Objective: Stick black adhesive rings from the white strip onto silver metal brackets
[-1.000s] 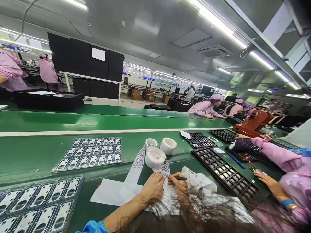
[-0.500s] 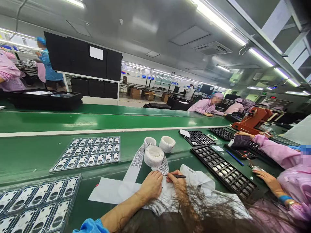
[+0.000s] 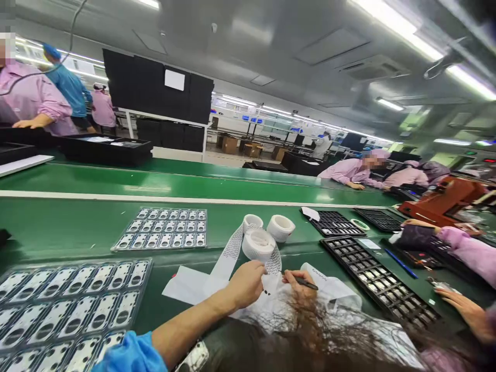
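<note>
My left hand (image 3: 245,283) is curled on the white perforated sticker strip (image 3: 232,249), fingers pinching the strip just below a white tape roll (image 3: 259,244). My right hand (image 3: 299,285) grips black tweezers (image 3: 305,282), their tip pointing left toward the strip. Crumpled white backing paper (image 3: 329,292) lies under and to the right of both hands. Two more white rolls (image 3: 280,227) stand behind. Dark hair hides my lower right hand and wrist.
Clear trays of metal camera frames (image 3: 166,235) (image 3: 65,310) lie on the green belt to the left. Black part trays (image 3: 382,287) (image 3: 335,223) sit to the right, near a neighbour's hand (image 3: 463,310) and pink sleeve (image 3: 467,250). Other workers stand across the line.
The camera has swung a little left, shifting everything rightward in view. My left hand has closed into a pinch on the strip; my right hand with the tweezers moved slightly right.
</note>
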Motion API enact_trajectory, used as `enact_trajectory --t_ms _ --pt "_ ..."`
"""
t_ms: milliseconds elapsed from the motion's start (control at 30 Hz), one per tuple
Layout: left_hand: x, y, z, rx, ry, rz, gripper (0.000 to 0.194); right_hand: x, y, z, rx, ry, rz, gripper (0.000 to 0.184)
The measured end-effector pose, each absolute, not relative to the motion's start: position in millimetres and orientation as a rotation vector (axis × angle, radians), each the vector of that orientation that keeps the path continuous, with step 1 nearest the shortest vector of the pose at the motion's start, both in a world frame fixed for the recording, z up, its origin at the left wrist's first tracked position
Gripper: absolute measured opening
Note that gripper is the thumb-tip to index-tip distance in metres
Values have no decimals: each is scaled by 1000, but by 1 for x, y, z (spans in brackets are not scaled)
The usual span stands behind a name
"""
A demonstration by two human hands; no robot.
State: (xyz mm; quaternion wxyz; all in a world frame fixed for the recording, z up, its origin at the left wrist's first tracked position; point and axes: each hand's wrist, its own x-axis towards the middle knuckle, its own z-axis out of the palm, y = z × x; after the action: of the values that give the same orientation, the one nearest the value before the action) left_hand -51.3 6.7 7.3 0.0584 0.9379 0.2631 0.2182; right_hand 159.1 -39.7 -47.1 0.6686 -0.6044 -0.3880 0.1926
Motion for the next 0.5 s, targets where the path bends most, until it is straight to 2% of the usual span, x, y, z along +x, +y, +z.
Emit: enact_trajectory --t_ms 100,233,400,500 --pt "-107 -27 10 2823 828 647 25 145 -48 -32 -1343 -855 302 27" --pt "-190 -85 -13 2775 1086 552 19 112 -66 -17 -1233 -850 293 27" --pt "-245 -127 -44 2772 1244 415 52 47 -102 -13 -1135 -1010 552 20" --pt "-252 -127 -49 2794 1195 352 42 7 -117 -16 -1026 -1070 830 17"
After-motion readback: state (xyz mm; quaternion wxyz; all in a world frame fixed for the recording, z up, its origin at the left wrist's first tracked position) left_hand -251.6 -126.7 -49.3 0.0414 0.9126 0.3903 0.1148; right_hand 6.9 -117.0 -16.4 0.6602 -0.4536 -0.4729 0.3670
